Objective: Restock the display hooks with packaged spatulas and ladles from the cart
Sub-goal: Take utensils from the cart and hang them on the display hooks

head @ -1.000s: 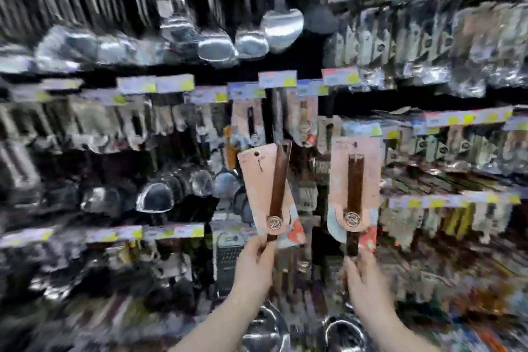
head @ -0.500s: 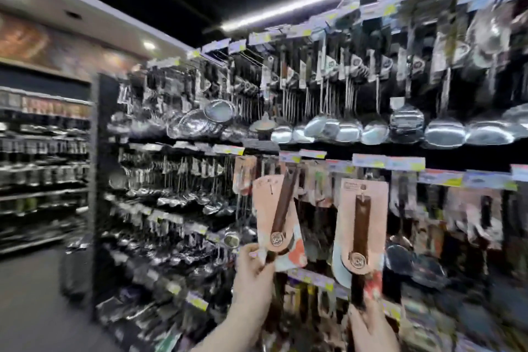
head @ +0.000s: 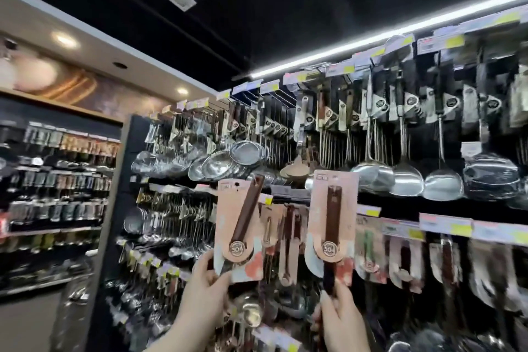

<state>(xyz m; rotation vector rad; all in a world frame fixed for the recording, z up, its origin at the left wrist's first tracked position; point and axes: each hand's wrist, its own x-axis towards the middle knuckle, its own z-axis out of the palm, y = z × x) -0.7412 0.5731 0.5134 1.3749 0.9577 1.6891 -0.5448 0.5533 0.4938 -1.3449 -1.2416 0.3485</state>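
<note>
Nearest the camera, the left hand (head: 204, 280) rises from the bottom edge and pinches the lower end of the left packaged utensil (head: 238, 226). The thumb lies across the front by the card's bottom corner and the fingers are curled behind it, so the hand is closed on the pack. The pink card stands roughly upright, while its brown handle leans to the right across it, above a round seal. Just to the right, the right hand (head: 340, 314) wraps its fingers round the dark shaft that sticks out below the right packaged utensil (head: 333, 217), thumb along the front, a firm closed grip. That card is upright and its brown handle runs straight down to a matching seal. The two packs are held side by side, apart, in front of the shelving at the level of a price-tag rail (head: 445, 224). Whether they are spatulas or ladles cannot be told, as the working ends are hidden or blurred. Right behind them a row of similar pink-carded utensils (head: 288, 237) hangs in the middle tier. Above it hang steel ladles (head: 405, 177) and mesh strainers (head: 217, 163), from display hooks (head: 280, 99) under a bright light strip (head: 400, 29). Far off to the left, another aisle's shelves (head: 57, 180) stand blurred under a ceiling spotlight (head: 64, 39).
</note>
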